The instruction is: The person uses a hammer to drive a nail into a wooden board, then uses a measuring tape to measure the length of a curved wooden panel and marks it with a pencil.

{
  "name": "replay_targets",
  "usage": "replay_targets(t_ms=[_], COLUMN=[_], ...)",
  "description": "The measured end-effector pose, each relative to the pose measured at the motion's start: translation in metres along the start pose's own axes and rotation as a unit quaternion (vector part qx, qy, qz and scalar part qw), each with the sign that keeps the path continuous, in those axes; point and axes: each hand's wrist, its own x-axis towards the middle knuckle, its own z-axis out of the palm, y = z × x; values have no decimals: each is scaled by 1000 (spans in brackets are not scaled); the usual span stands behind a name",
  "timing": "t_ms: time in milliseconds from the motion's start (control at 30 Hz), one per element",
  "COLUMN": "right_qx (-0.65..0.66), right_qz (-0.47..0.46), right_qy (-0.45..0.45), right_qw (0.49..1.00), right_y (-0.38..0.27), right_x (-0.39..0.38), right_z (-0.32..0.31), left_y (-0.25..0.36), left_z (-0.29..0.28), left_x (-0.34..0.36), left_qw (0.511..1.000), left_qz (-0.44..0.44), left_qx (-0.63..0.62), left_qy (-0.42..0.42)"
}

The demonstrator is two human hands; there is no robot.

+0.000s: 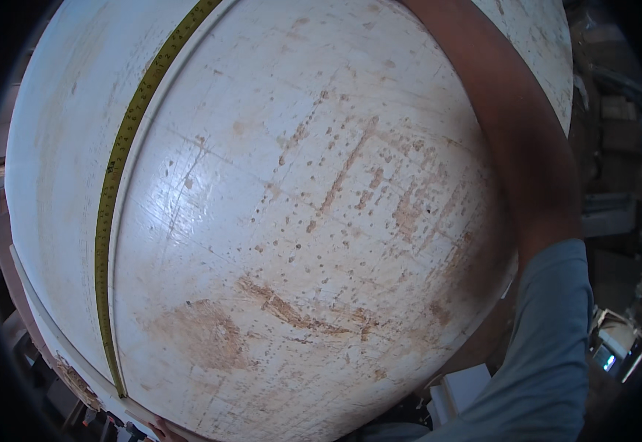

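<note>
A yellow tape measure (pixel 102 243) is drawn out along a straight pale edge on a worn white tabletop (pixel 210 191), bowed by the lens. Its near end (pixel 121 395) reaches the front edge at lower left, while its far end leaves the picture at the top. My right arm (pixel 534 162), in a grey-blue sleeve (pixel 542 353), stretches forward over the right side of the table; its hand is beyond the upper edge. Part of my left hand (pixel 165 429) shows at the table's front edge, just right of the tape's near end. Its fingers are mostly hidden.
The white surface is scratched, pitted and stained brown. Below the front edge at lower left are dark tools (pixel 111 426). A white box-like object (pixel 462 389) stands below the table near my sleeve. Stacked boards (pixel 619 136) and a small lit object (pixel 605 359) lie to the right.
</note>
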Motion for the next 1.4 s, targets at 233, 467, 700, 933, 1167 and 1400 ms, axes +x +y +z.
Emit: replay_targets(t_ms=[233, 467, 700, 933, 1167, 1400], right_qx=[8, -6, 16, 62, -103, -97], right_qz=[21, 15, 11, 1, 7, -17], right_qy=[-12, -22, 2, 11, -58, -70], right_qw=[1000, 1000, 1000, 998, 993, 993], right_y=[4, -6, -3, -20, 49, 75], right_x=[-8, -3, -3, 2, -27, -36], right_z=[-4, -2, -1, 16, 29, 36], left_y=[-59, -17, 4, -19, 13, 66], left_z=[-15, -2, 7, -10, 41, 47], left_x=[74, 19, 6, -30, -21, -41], left_qw=[960, 998, 995, 963, 997, 980], left_qz=[-107, -38, -52, -40, -1, 112], left_qx=[-231, -47, -85, -260, -83, 129], left_qy=[-114, -35, -19, -55, 12, 103])
